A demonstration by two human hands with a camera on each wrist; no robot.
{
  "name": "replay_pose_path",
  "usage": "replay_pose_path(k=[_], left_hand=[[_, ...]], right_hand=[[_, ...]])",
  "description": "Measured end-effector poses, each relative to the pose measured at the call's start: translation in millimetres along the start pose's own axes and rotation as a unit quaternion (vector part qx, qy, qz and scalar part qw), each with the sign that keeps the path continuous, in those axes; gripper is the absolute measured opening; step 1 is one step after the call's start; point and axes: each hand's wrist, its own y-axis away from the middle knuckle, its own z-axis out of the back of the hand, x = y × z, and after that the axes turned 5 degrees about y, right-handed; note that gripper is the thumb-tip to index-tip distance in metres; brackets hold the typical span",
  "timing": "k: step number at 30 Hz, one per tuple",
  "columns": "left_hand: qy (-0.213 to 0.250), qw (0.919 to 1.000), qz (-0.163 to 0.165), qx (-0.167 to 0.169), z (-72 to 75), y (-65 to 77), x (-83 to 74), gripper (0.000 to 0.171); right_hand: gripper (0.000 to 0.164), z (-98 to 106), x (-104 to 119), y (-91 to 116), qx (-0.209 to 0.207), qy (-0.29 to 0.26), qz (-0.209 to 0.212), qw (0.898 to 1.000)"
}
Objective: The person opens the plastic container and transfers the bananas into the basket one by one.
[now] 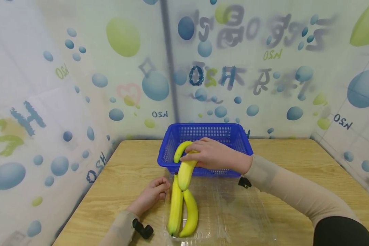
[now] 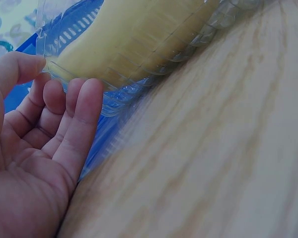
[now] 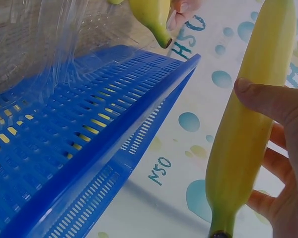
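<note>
In the head view my right hand (image 1: pixel 210 153) grips a yellow banana (image 1: pixel 186 176) near the front rim of a blue plastic basket (image 1: pixel 163 155). Thumb and fingers wrap the same banana (image 3: pixel 243 139) in the right wrist view. Another banana (image 1: pixel 180 151) lies inside the basket. Two more, a straighter banana (image 1: pixel 174 213) and a curved banana (image 1: pixel 192 215), lie side by side in a clear plastic clamshell box (image 1: pixel 209 218). My left hand (image 1: pixel 152 194) is at the box's left edge; up close, its thumb and fingertips (image 2: pixel 92 94) pinch the box's rim.
All this stands on a wooden table (image 1: pixel 132 160). The basket sits at the table's back, behind the clear box. A pale curtain (image 1: pixel 196 102) printed with blue and green dots and lettering surrounds the table's back and sides.
</note>
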Motion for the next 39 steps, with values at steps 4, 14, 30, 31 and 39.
replay_pose_path(k=[4, 14, 30, 31, 39], left_hand=[[0.000, 1.0000, 0.004, 0.001, -0.2, 0.0, -1.4, 0.007], [0.002, 1.0000, 0.002, 0.000, -0.4, -1.2, -0.2, 0.007], [-0.001, 0.9999, 0.004, -0.010, -0.7, -0.5, -0.4, 0.007], [-0.001, 0.9999, 0.004, -0.010, -0.8, -0.5, -0.4, 0.007], [-0.008, 0.9999, 0.002, -0.009, 0.1, -0.6, 0.2, 0.007]], right_hand=[[0.047, -1, -1, -1, 0.006, 0.003, -0.001, 1.000], [0.048, -7, -7, -3, -0.008, -0.003, -0.009, 1.000], [0.049, -12, -17, -4, 0.007, -0.015, -0.032, 0.999], [0.050, -13, -17, -4, 0.007, -0.016, -0.035, 0.999], [0.049, -13, -21, -4, 0.014, -0.004, -0.043, 0.999]])
